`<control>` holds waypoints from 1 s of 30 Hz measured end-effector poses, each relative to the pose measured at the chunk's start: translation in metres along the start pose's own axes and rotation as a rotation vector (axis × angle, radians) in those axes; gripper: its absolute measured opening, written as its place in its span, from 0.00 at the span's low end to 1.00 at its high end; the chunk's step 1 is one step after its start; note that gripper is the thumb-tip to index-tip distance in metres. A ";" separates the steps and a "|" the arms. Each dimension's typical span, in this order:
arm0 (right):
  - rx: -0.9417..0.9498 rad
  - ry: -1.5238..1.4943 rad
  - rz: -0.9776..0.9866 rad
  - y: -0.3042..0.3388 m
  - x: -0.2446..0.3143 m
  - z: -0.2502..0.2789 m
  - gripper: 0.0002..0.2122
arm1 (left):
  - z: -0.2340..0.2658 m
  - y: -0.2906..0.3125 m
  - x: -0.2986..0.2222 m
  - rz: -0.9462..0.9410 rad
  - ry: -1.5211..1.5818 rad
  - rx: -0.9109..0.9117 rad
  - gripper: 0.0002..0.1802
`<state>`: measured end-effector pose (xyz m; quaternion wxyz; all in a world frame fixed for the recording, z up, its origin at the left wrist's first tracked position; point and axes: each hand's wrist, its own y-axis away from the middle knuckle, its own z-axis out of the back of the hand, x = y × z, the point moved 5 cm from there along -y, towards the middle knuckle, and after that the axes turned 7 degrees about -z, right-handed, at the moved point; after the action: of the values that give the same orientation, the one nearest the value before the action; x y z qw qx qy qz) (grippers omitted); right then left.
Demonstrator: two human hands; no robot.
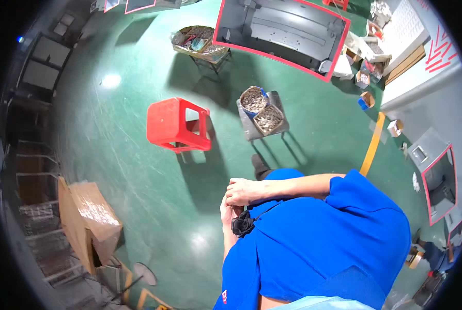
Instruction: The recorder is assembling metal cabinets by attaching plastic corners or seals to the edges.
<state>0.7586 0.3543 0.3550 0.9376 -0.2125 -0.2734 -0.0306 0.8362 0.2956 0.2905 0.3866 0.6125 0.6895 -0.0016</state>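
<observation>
My right hand is drawn in before my body with its fingers curled over my left hand. The two hands touch each other, and the left one sits lower, partly covered by the right. Both look closed; whatever lies between the fingers, if anything, is hidden. Just beside them, against my blue shirt, hangs a black bundled thing with a thin dark cord. Its kind is not clear.
Ahead stand a red plastic stool and a grey stool bearing two boxes of small metal parts. Farther off are a stand with a parts basket and a large red-edged metal housing. A plastic-wrapped carton stands left.
</observation>
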 end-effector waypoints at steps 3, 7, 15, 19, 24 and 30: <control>0.080 0.033 -0.025 -0.056 -0.040 -0.019 0.03 | 0.001 -0.049 -0.040 -0.008 -0.006 0.004 0.11; -0.076 0.086 0.088 -0.093 -0.071 0.030 0.05 | -0.005 -0.104 -0.069 -0.039 0.018 0.111 0.11; -0.169 0.109 -0.160 -0.136 -0.142 0.021 0.08 | -0.032 -0.180 -0.110 0.163 0.086 -0.034 0.11; -0.146 0.099 -0.111 -0.159 -0.181 0.055 0.05 | -0.028 -0.233 -0.130 0.257 0.033 0.073 0.11; -0.181 0.182 -0.263 -0.215 -0.237 0.058 0.04 | -0.033 -0.308 -0.176 0.321 -0.013 0.209 0.12; -0.227 0.267 -0.312 -0.283 -0.289 0.082 0.04 | -0.038 -0.397 -0.239 0.447 -0.043 0.242 0.14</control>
<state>0.4231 0.1138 0.3732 0.9195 -0.2657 -0.1714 -0.2335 0.4683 0.0129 0.2577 0.3158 0.7913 0.5234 -0.0117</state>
